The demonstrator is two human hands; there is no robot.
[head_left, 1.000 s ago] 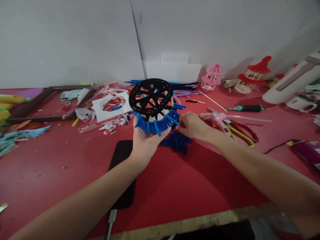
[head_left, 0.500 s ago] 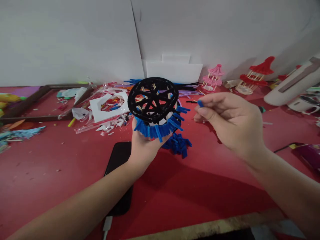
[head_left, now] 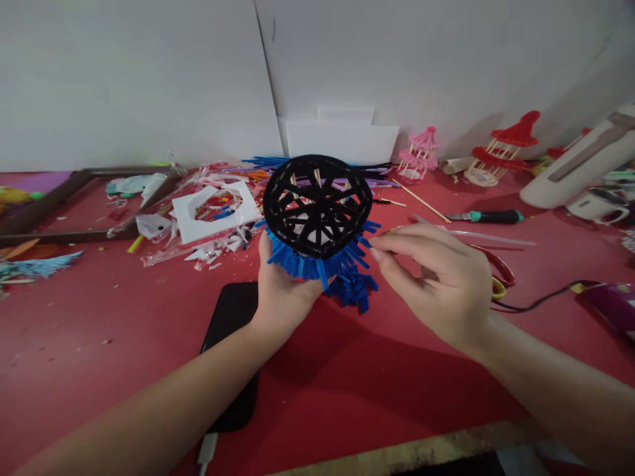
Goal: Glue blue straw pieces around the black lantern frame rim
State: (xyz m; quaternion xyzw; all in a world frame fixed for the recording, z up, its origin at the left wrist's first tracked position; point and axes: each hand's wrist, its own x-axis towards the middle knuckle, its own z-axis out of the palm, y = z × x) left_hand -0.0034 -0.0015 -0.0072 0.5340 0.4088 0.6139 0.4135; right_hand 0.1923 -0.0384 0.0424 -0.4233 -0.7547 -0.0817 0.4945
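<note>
Your left hand grasps the model from below and from the left, holding it up over the middle of the table. If that grip tightens, it could bend the blue fringe; if it loosens, the model could tip, as its wide black top leans toward you and hides much of what lies beneath. At the fringe's right side, your right hand has thumb and forefinger pinched, seemingly on a short blue strip; I cannot tell whether that strip is loose or fixed. A careless pull there could knock neighbouring strips out of line, and poor sight past the black rim would be the likely cause.

Around you, far left, lie a dark frame and light blue strips, then a white cutout among scraps. The phone lies just under your left wrist, its cable running off the near edge, where a sleeve or elbow could snag it. A pile of blue pieces sits between your hands. Farther right, a pink model and a red model stand at the wall. Pliers partly behind your right hand and a knife beyond it crowd that side, with a mug farther right.
</note>
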